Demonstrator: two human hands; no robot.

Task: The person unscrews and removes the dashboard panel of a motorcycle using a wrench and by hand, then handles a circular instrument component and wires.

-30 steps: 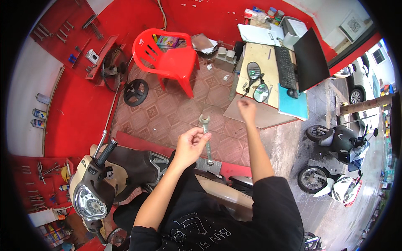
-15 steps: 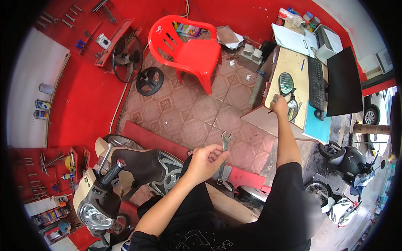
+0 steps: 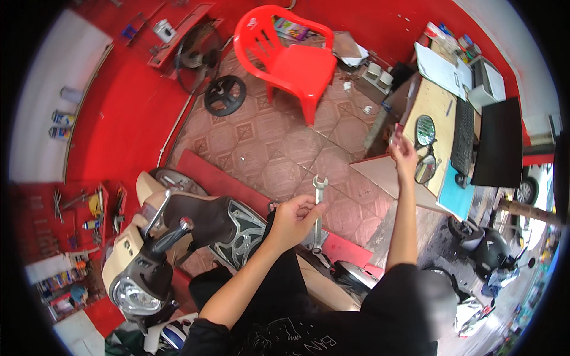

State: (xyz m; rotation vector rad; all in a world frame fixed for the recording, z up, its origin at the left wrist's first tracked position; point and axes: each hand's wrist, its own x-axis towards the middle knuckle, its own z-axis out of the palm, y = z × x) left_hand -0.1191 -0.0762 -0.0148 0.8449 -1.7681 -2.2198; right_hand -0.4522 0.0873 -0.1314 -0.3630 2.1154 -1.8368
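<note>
A silver combination wrench (image 3: 319, 210) stands nearly upright in my left hand (image 3: 294, 221), its open jaw pointing up and its ring end down by the scooter. The fingers are closed round its middle. My right hand (image 3: 404, 155) is raised at the left edge of the wooden desk (image 3: 428, 98), fingers pinched together. A small reddish bit shows at the fingertips, too blurred to name. Two black-framed scooter mirrors lie on the desk just right of that hand: the upper mirror (image 3: 424, 130) and the lower mirror (image 3: 425, 170).
A beige and brown scooter (image 3: 196, 222) stands close on my left. Ahead are a red plastic chair (image 3: 297, 65), a black wheel (image 3: 225, 96) and a fan (image 3: 196, 56). The desk bears a keyboard (image 3: 462, 133), mouse (image 3: 461, 179) and monitor (image 3: 499, 151). Motorcycles (image 3: 496, 252) stand outside at right.
My right hand has lifted off the desk by the mirrors and now hangs at its edge, fingers pointing up. The view has shifted; my left hand still holds the wrench.
</note>
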